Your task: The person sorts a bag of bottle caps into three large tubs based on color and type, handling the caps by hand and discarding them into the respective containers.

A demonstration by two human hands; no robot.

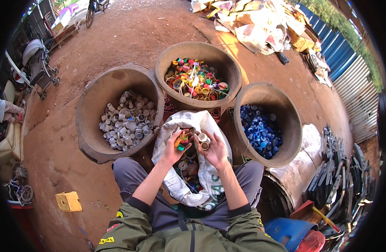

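Between my knees stands a white woven plastic sack [180,189], its rim rolled back and mixed bottle caps [190,171] inside. Over its mouth my left hand [175,148] holds several caps [181,141] in orange, green and teal. Beside it, my right hand [215,149] is palm up with white caps [202,138] at its fingers. A round tub [92,104] at left holds white and clear caps [127,126]. The far tub [197,47] holds caps of mixed colours [196,82], mostly yellow, red and green. Blue caps [260,130] lie in the right tub [287,116].
Dark plastic strips [337,176] and a blue plastic container [287,233] lie at right. A yellow block [68,201] rests on the dirt floor [51,157]. Scrap sheeting [259,28] is heaped far right. A stroller [38,63] stands at left, near another person's leg [12,107].
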